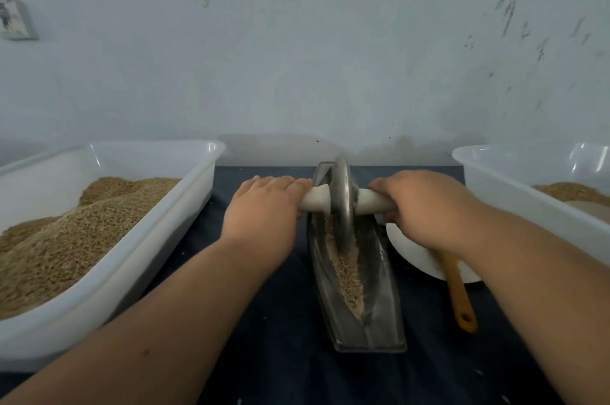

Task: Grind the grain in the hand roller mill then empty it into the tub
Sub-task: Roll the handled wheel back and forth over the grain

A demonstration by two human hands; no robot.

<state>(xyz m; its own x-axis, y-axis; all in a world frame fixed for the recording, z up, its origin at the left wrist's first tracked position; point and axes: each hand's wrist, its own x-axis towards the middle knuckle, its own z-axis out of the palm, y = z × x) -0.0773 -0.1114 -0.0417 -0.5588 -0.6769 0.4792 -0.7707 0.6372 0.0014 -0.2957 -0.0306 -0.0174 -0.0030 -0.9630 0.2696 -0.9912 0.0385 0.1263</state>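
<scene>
We find the left hand (264, 206) curled over the left end of the white handle (313, 201), knuckles up and fingers wrapped over its top. The right hand (425, 206) grips the right end of the same handle in like manner. The handle passes through the hub of a metal wheel (343, 203), which stands on edge between the two hands, toward the far end of a long, boat-shaped metal trough (379, 315). The trough lies lengthwise, pointing away from the person, on a dark cloth (280, 355). The grain (346, 276) lies in a narrow strip along the trough's groove, from under the wheel to the near end; we cannot tell how finely it is broken. Just right of the trough sits a white plate (416, 259), partly hidden by the right wrist. A yellow spoon (458, 295) reaches over its near rim, its bowl hidden. The left tub (132, 276), white plastic, holds a deep brown heap. The right tub (528, 193) holds a low layer of similar material. Behind stands a pale wall (297, 58), scuffed at upper right, with a box (15, 21) fixed at far left.
</scene>
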